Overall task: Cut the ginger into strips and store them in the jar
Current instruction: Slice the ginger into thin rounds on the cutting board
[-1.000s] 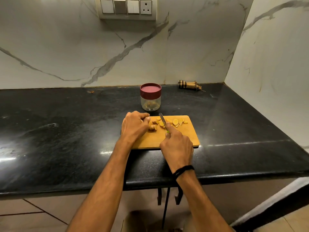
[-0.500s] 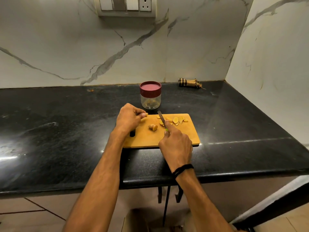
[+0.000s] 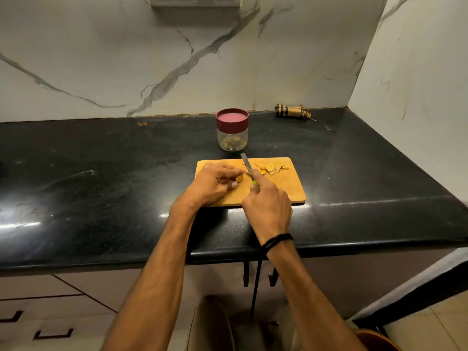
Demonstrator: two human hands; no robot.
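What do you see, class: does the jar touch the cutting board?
Apart. The head view shows bare black counter between the jar and the far edge of the cutting board.

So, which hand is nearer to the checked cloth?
Right. The checked cloth lies behind and right of the right hand, which holds the knife; the left hand, on the ginger piece, is further left.

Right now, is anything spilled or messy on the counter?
Nothing is spilled. The jar stands upright with its lid on, and the ginger slices lie on the cutting board. Only a small orange speck lies on the counter near the wall, far from the board; I cannot tell what it is.
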